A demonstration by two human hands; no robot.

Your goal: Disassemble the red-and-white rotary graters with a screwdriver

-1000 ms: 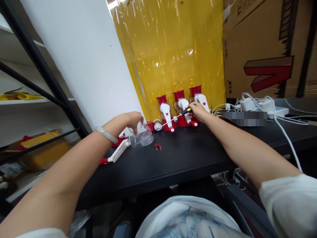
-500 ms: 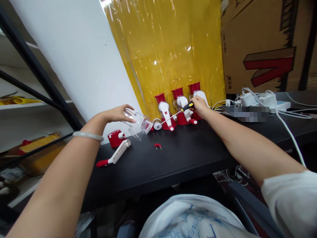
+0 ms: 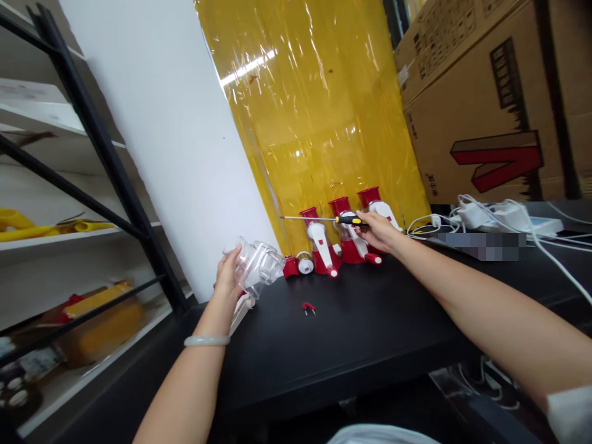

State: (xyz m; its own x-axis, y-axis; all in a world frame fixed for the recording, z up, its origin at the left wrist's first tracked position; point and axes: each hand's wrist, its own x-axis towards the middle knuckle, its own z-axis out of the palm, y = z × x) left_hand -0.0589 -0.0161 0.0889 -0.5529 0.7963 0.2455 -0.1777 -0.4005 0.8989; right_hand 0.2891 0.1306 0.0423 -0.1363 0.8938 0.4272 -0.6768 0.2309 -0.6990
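My left hand [image 3: 228, 271] grips a clear plastic housing [image 3: 259, 264], held tilted above the table's left part. In my right hand [image 3: 377, 229] is a screwdriver [image 3: 319, 218] with a black and yellow handle, its shaft pointing left. That shaft passes in front of three red and white rotary graters [image 3: 319, 243] standing against the yellow sheet. A white-faced drum [image 3: 305, 263] and a red part [image 3: 290, 267] rest left of the graters. Two small red-headed screws [image 3: 308, 308] lie on the black table [image 3: 351, 327]. A white crank handle [image 3: 242, 311] is partly hidden behind my left hand.
White cables and adapters [image 3: 476, 214] lie on the table's right side, by a large cardboard box [image 3: 490, 123]. A yellow plastic sheet [image 3: 296, 123] hangs behind. On the left stands a black-framed shelf [image 3: 111, 160] beside a white panel [image 3: 171, 135].
The screwdriver has swung up from near the drum and is now almost level. My left hand has turned the clear housing and drawn it away from the drum. The view has shifted.
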